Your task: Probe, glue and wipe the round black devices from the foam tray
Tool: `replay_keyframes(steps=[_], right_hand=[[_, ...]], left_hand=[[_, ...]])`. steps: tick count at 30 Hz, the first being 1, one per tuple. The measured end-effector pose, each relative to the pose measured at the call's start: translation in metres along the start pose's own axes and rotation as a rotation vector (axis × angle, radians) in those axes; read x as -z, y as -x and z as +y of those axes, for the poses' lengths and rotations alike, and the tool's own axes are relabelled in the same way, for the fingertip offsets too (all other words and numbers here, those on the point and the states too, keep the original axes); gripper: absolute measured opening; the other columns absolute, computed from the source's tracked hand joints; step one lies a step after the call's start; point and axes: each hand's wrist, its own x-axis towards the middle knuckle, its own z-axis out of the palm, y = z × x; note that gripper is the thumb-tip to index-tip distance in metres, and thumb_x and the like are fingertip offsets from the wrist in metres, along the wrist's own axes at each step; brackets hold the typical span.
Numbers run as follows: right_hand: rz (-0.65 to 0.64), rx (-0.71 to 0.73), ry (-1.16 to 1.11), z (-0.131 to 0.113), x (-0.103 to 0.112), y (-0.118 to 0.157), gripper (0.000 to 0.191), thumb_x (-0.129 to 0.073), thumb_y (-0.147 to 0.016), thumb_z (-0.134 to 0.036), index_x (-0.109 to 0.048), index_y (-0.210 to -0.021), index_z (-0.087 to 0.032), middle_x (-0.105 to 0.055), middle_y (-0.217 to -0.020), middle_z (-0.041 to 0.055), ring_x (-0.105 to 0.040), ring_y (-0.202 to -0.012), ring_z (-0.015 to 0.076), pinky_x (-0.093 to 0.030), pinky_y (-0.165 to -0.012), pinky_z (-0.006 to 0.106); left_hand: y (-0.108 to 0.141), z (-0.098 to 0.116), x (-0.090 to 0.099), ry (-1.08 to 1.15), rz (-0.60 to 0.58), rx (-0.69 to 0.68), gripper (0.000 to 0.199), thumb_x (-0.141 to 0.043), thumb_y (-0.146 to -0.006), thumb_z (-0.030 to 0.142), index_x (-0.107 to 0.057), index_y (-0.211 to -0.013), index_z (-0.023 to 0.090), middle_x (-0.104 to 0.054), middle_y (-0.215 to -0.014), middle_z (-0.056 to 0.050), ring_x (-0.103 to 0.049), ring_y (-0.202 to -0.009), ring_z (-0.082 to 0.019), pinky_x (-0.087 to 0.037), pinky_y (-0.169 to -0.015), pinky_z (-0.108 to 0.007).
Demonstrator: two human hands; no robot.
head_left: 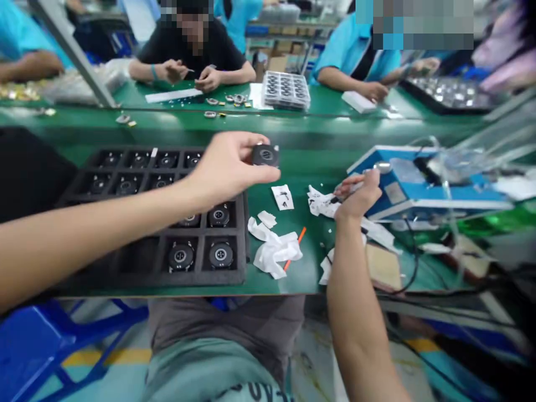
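Observation:
My left hand (221,164) is closed on a black watch body (266,154), pinching it by the edges above the bench. The watch's round sensor side faces me. My right hand (360,196) wraps around a slim pen-like tool (382,167) with a shiny rounded end sticking up. Its lower end, partly hidden by the fingers, is close to a crumpled white tissue (320,202). Under my left forearm lies a black foam tray (239,267) with watch bodies in its compartments, some hidden by the arm. Between my hands sits a small white sheet (283,197) bearing small black pieces.
Crumpled tissue (276,254) and an orange stick (295,248) lie near the front edge. A blue box-shaped device (419,204) with tubes and cables stands at the right. Across the bench, several people handle parts beside a clear tray (286,89). A blue stool (37,346) is at lower left.

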Motion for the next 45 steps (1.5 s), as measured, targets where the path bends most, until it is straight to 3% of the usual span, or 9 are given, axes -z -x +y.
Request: replay_keyframes(steps=[7,12,18,22,26,28,32,38,45], right_hand=[[0.054,0.018,0.004,-0.011,-0.005,0.017,0.054,-0.031,-0.101,-0.026,-0.049,-0.050,-0.021,-0.042,-0.044,-0.0019,-0.041,-0.036,0.0095,-0.034,-0.041,0.027],[0.097,0.028,0.020,-0.010,-0.008,0.021,0.059,-0.029,-0.102,-0.020,-0.046,-0.045,-0.021,-0.042,-0.042,-0.0004,-0.040,-0.034,0.0092,-0.033,-0.040,0.026],[0.137,0.043,0.068,-0.011,-0.009,0.024,0.060,-0.027,-0.103,-0.022,-0.043,-0.046,-0.022,-0.045,-0.047,0.0000,-0.040,-0.035,0.0084,-0.036,-0.040,0.025],[0.172,0.030,0.084,-0.011,-0.011,0.024,0.058,-0.023,-0.103,-0.021,-0.041,-0.047,-0.023,-0.044,-0.047,-0.0008,-0.041,-0.035,0.0092,-0.037,-0.040,0.025],[0.247,0.088,0.042,-0.007,-0.012,0.021,0.061,-0.019,-0.106,-0.032,-0.041,-0.050,-0.024,-0.042,-0.047,-0.0013,-0.039,-0.035,0.0101,-0.034,-0.038,0.026],[0.228,0.059,0.064,-0.004,-0.013,0.020,0.062,-0.021,-0.106,-0.033,-0.041,-0.048,-0.024,-0.042,-0.047,-0.0009,-0.039,-0.034,0.0099,-0.034,-0.038,0.027],[0.215,0.068,0.078,-0.006,-0.014,0.023,0.061,-0.021,-0.106,-0.033,-0.045,-0.051,-0.023,-0.043,-0.048,-0.0016,-0.041,-0.036,0.0097,-0.038,-0.043,0.027],[0.135,0.071,0.022,-0.018,-0.011,0.031,0.055,-0.027,-0.104,-0.029,-0.051,-0.055,-0.020,-0.040,-0.047,-0.0027,-0.042,-0.039,0.0089,-0.035,-0.044,0.025],[0.121,0.078,0.041,-0.012,-0.009,0.011,0.053,-0.026,-0.103,-0.037,-0.056,-0.063,-0.021,-0.048,-0.051,-0.0018,-0.049,-0.045,0.0112,-0.040,-0.049,0.025]], left_hand=[[0.100,-0.014,0.119,-0.194,0.359,0.076,0.050,-0.091,-0.061,0.024,-0.075,-0.107,0.016,-0.078,-0.101,-0.005,-0.070,-0.088,-0.019,-0.055,-0.093,-0.037],[0.127,-0.027,0.154,-0.402,0.461,0.098,0.047,-0.087,-0.069,0.038,-0.078,-0.111,0.019,-0.079,-0.109,-0.006,-0.071,-0.094,-0.024,-0.055,-0.092,-0.039],[0.104,-0.060,0.130,-0.698,0.213,-0.076,0.044,-0.085,-0.069,0.036,-0.077,-0.108,0.018,-0.071,-0.135,-0.014,-0.055,-0.138,-0.030,-0.034,-0.122,-0.047],[0.095,-0.080,0.125,-0.749,0.125,-0.009,0.049,-0.083,-0.072,0.036,-0.074,-0.115,0.016,-0.064,-0.145,-0.017,-0.040,-0.150,-0.034,-0.026,-0.125,-0.056],[0.105,-0.074,0.136,-0.776,0.120,0.034,0.089,-0.084,-0.070,0.047,-0.055,-0.145,0.011,-0.045,-0.161,-0.022,-0.028,-0.156,-0.039,-0.022,-0.126,-0.056],[0.111,-0.059,0.137,-0.826,0.172,-0.030,0.093,-0.082,-0.073,0.050,-0.049,-0.150,0.011,-0.042,-0.163,-0.022,-0.032,-0.154,-0.037,-0.023,-0.126,-0.053],[0.105,-0.028,0.109,-0.994,0.079,-0.229,0.041,-0.069,-0.087,0.042,-0.073,-0.119,0.016,-0.071,-0.126,-0.013,-0.058,-0.124,-0.029,-0.037,-0.114,-0.046],[0.078,-0.019,0.038,-1.322,-0.241,-0.086,0.036,-0.063,-0.089,0.043,-0.079,-0.088,0.011,-0.074,-0.101,-0.021,-0.059,-0.110,-0.039,-0.042,-0.095,-0.050],[0.069,-0.021,0.030,-1.451,-0.218,-0.057,0.035,-0.061,-0.089,0.044,-0.076,-0.086,0.013,-0.074,-0.095,-0.020,-0.062,-0.100,-0.040,-0.045,-0.087,-0.050]])
